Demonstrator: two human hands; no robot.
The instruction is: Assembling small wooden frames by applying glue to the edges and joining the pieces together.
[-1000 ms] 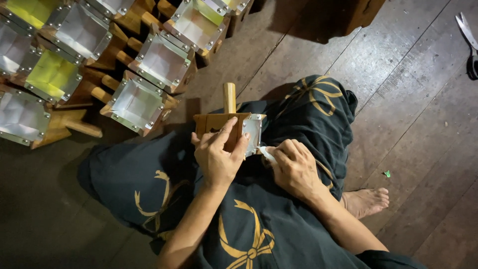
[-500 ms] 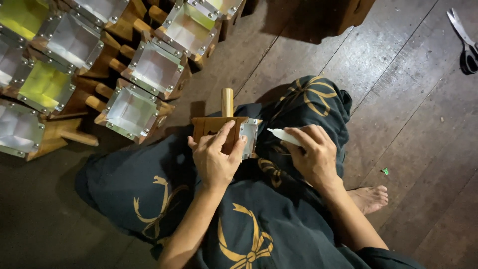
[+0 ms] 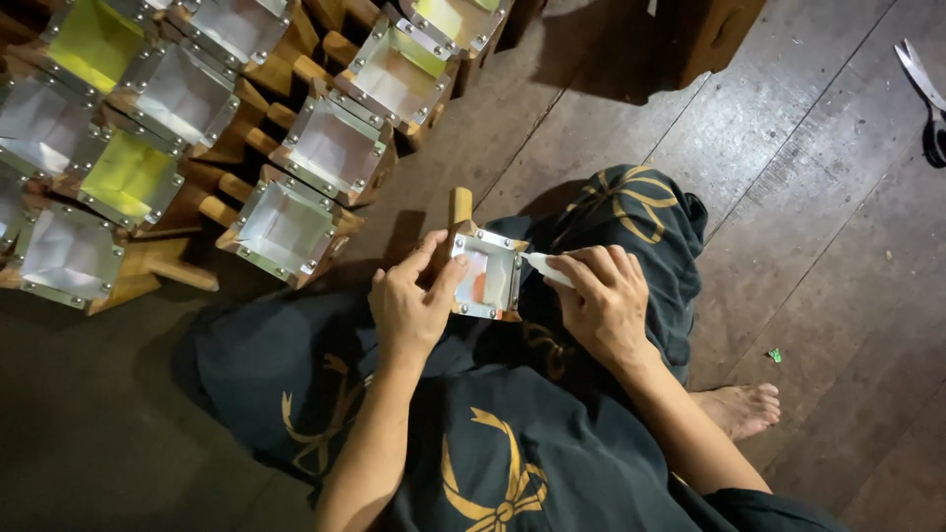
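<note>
Left hand [image 3: 409, 305] fingers gripping a metal-rimmed wooden box frame [image 3: 485, 276] over the lap, right hand [image 3: 601, 300] fingers closed on a white tube [image 3: 545, 268] touching its edge, similar frames [image 3: 286, 229] on the floor's upper left

One view only: a head-worn camera looking steeply down from the seated person's own head onto the lap and the dark plank floor [image 3: 788, 177]. It sits close, so the left hand [image 3: 412, 307] and right hand [image 3: 601, 300] fill the frame centre, forearms entering from the bottom edge. The top of the frame lies farthest from the person: rows of metal-rimmed wooden frames [image 3: 286, 229] upper left, scissors [image 3: 926, 94] at the right edge.
</note>
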